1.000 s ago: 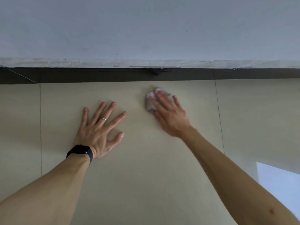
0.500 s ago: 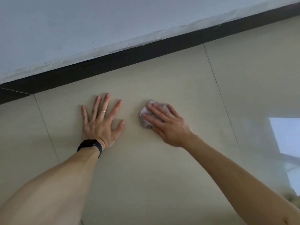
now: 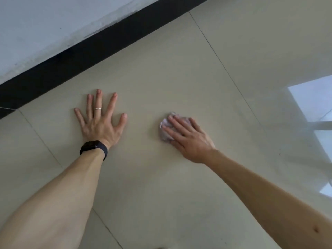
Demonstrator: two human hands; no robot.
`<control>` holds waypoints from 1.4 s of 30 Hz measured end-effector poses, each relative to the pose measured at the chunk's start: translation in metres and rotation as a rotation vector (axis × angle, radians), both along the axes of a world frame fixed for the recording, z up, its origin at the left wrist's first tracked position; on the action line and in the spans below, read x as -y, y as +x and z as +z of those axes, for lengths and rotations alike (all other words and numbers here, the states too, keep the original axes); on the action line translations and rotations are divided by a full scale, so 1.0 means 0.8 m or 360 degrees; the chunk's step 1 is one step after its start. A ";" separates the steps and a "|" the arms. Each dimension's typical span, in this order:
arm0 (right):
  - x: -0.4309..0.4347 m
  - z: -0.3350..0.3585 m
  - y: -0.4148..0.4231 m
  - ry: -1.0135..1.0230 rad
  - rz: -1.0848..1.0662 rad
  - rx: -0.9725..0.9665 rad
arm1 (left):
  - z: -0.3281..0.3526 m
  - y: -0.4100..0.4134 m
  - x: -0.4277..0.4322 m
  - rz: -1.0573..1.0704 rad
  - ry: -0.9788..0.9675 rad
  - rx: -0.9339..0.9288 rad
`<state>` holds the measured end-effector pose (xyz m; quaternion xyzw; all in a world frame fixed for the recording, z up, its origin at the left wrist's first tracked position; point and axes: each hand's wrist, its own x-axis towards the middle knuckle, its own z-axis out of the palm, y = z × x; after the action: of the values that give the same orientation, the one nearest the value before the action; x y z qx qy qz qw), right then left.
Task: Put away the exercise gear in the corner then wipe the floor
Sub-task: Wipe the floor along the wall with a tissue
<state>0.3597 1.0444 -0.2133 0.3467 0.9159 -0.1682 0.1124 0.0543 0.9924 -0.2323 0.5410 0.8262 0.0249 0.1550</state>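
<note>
My right hand (image 3: 188, 139) lies flat on a small crumpled pale cloth (image 3: 165, 129) and presses it against the beige tiled floor (image 3: 161, 186). Only the cloth's left part shows from under the fingers. My left hand (image 3: 100, 123) rests flat on the floor to the left of the cloth, fingers spread, holding nothing; it wears a ring and a dark wristband. No exercise gear is in view.
A black skirting board (image 3: 75, 62) runs diagonally along the foot of a pale wall (image 3: 45, 27) at the upper left. A bright window reflection (image 3: 316, 99) lies on the glossy tiles at the right.
My right hand has slid the cloth away from the skirting and to the right, farther from my left hand. The view has turned, so the wall line now slants steeply.
</note>
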 end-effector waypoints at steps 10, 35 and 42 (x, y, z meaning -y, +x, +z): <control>-0.060 0.008 -0.017 -0.0171 -0.0325 0.0116 | 0.033 0.047 0.021 0.0076 -0.0452 -0.0110; 0.215 0.000 0.107 -0.0050 0.0642 -0.0154 | 0.038 0.212 0.169 0.0345 -0.0777 0.0326; 0.035 0.001 0.076 0.0093 0.0326 0.0041 | 0.027 0.214 0.176 0.0323 -0.0588 0.0228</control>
<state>0.4204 1.0165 -0.2124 0.2565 0.9495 -0.1245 0.1307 0.2256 0.8518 -0.2108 0.4143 0.8539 -0.0732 0.3065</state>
